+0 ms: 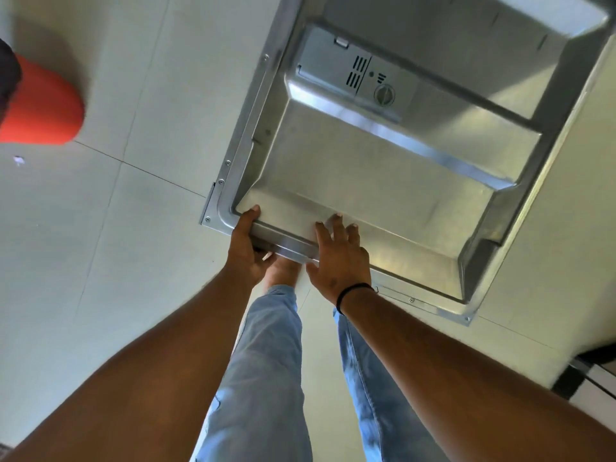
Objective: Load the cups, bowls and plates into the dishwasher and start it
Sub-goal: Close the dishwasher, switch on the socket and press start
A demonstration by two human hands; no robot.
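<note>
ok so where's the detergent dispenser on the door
In the head view the detergent dispenser sits upper centre-right on the steel inner face of the open dishwasher door, at the far end from the edge where both hands are.

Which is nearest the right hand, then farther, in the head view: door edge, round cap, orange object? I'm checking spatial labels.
1. Door edge: under the right hand, touching.
2. Round cap: farther along the door, on the detergent panel.
3. Orange object: far left, on the floor.
</note>
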